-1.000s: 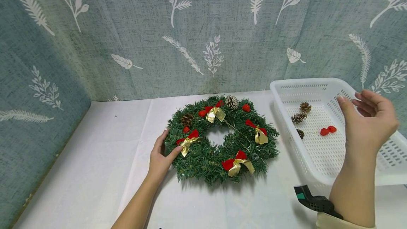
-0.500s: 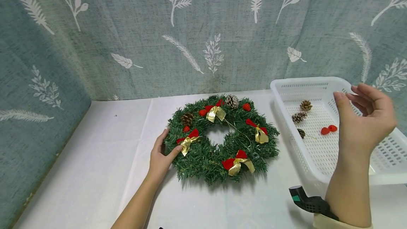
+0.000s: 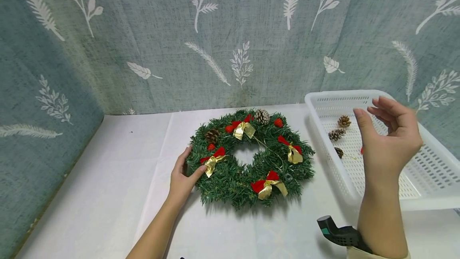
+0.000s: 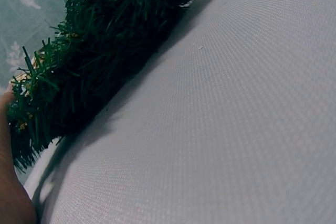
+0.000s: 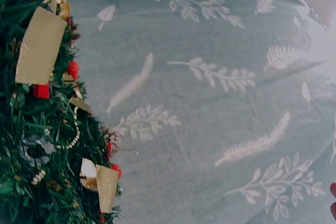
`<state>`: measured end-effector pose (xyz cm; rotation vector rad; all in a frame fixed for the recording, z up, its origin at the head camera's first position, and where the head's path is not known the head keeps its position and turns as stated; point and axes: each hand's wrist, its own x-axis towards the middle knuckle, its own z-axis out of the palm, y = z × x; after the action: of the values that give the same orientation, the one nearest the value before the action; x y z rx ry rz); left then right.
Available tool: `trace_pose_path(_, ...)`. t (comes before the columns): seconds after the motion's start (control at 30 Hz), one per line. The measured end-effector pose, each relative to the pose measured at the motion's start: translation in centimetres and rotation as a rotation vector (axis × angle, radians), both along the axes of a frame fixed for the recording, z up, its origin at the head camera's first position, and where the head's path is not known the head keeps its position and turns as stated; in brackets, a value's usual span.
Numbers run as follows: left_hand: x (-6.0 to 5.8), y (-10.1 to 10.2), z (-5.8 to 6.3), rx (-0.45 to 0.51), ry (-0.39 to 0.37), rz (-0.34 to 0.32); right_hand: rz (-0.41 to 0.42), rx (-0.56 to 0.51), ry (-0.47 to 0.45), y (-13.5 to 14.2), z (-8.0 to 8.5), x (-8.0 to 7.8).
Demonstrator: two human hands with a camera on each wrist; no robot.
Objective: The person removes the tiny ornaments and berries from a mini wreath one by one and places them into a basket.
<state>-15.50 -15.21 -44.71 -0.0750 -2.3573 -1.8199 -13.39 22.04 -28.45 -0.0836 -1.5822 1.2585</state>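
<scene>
A green wreath (image 3: 233,187) lies on the white table, trimmed with red and gold bows, pine cones and red berries. My left hand (image 3: 182,179) grips its left edge, thumb on top beside a gold bow (image 3: 212,165) and the other fingers around the outer side. The left wrist view shows the wreath's bushy side (image 4: 100,51) against that hand (image 4: 13,187). My right hand (image 3: 391,139) is raised over the white basket (image 3: 325,171), fingers loosely bent, thumb apart, nothing visible between them. In the right wrist view, the decorated wreath (image 5: 31,129) fills the left side.
Inside the basket are several small pine cones (image 3: 337,134), near its left wall. A bit of red (image 3: 361,150) shows beside my right wrist, mostly hidden. A patterned green-grey cloth (image 3: 154,51) hangs behind and left of the table (image 3: 118,179).
My right hand has moved left over the basket and now covers most of the red berries there. The left hand and the wreath stay put.
</scene>
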Motion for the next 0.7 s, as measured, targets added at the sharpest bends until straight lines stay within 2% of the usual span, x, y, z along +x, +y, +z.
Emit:
trace_pose_path(0.23,-0.1,0.0,0.0,-0.007,-0.001,0.001,0.032,-0.004,0.027,-0.7,0.1,-0.1)
trace_pose_path(0.53,-0.2,0.0,0.0,-0.001,0.011,0.008,0.072,0.024,0.052,-1.3,-0.3,-1.4)
trace_pose_path(0.7,-0.2,0.0,-0.2,0.006,0.008,0.005,0.081,0.044,0.031,-1.9,-0.6,-2.1)
